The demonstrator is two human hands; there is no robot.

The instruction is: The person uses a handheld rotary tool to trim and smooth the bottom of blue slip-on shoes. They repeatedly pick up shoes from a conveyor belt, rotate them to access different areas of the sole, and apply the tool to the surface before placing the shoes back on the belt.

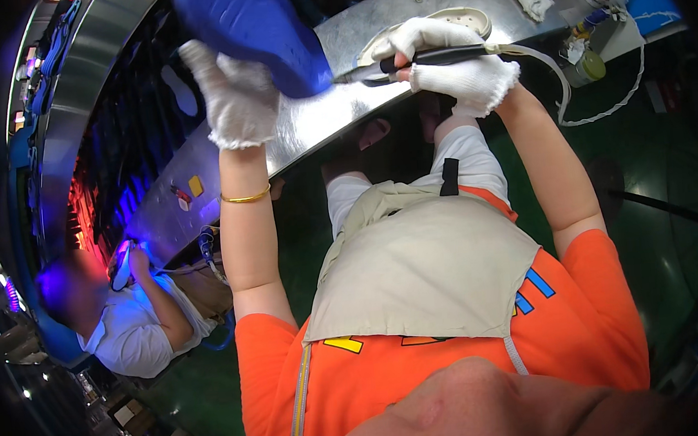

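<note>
The curved metal workbench [317,122] ran across the upper field, bowed by the lens, with a dark conveyor channel [125,129] behind it lit red and blue at its left end. Above the bench you held a blue shoe sole [256,28], raised clear of the surface and tilted. Your left hand [234,96], in a white knit glove, was closed on the sole's near edge, with a gold bangle [246,197] on that forearm. Your right hand [451,58], also gloved, was clamped around a dark pen-shaped tool [427,58], whose tip met the sole's right edge; a pale hose [555,79] trailed from its rear end. A pale sole [440,26] lay flat on the bench just behind that hand. To your left, a seated person [140,324] in a white shirt worked at the same bench. Small jars [591,68] stood at the bench's right end.
</note>
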